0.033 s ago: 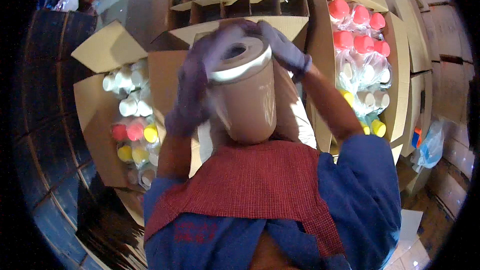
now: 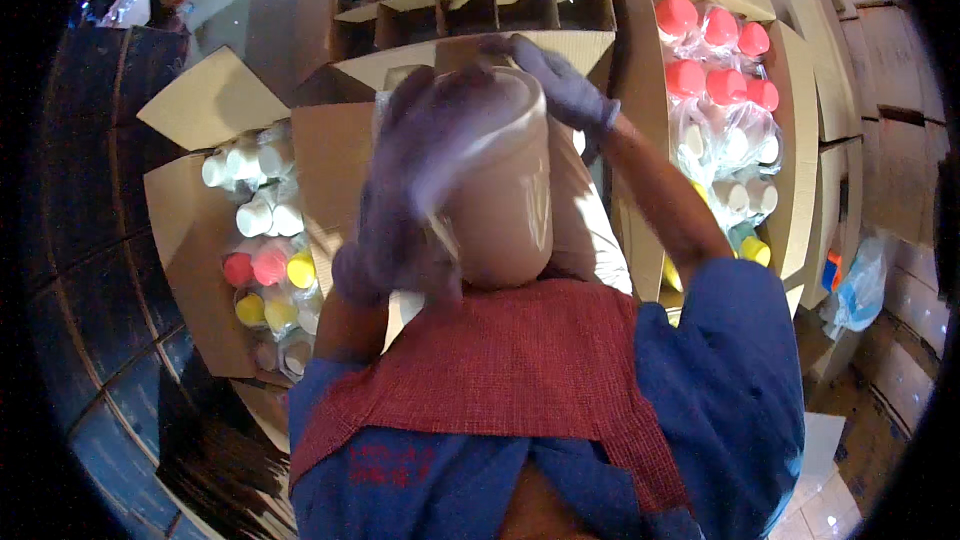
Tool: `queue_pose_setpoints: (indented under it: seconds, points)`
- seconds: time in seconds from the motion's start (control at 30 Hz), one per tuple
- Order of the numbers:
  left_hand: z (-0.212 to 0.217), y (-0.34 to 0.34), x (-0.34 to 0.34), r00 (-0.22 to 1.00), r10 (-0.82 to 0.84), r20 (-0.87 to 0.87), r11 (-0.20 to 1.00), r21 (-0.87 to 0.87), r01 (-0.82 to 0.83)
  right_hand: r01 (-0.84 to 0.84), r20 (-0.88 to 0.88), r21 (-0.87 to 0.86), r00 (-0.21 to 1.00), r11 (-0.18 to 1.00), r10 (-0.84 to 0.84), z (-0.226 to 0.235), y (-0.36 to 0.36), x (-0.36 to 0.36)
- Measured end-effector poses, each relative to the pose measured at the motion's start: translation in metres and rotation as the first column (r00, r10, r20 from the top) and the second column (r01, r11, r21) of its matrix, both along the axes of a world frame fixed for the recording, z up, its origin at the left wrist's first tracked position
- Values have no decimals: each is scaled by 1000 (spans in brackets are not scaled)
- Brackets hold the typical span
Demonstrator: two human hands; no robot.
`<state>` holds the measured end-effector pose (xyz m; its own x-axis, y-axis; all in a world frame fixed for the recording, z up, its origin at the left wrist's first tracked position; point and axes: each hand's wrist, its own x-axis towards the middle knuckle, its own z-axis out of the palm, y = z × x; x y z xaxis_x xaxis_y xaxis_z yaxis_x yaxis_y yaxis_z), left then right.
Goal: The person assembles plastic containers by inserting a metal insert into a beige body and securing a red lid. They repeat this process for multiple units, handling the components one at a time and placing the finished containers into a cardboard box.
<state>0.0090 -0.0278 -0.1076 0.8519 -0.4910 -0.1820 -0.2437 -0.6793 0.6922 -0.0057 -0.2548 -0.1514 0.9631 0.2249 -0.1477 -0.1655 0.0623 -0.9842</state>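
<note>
At left, smooth round caps filled a cardboard box. The gloved left hand blurred across the top of the glossy brown tub; its grip could not be told. The tub, cylindrical, stood upright against the woven apron. The step looked like working at its top; the next move seemed to call for steadiness. The gloved right hand curved about the far-right top, its hold unclear.
</note>
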Motion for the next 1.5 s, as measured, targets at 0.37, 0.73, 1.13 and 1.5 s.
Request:
queue_pose_setpoints:
  seconds: [0.37, 0.73, 1.13, 1.5]
  points:
    - [38, 0, -3, 999, -54, -8, 882, -470, 44, 122, 309, -486, 950, 865, 40, 44, -21, 6]
    - [32, -10, 66, 999, -32, 4, 870, -493, 30, -85, 531, -569, 722, 818, 444, 94, -12, 54]
    - [38, -20, 111, 983, -164, 77, 859, -480, 181, 227, 637, -545, 739, 807, 222, 45, -45, 122]
    - [33, -44, 184, 955, -230, 189, 837, -461, 293, -128, 620, -225, 746, 966, 243, 61, -33, 166]
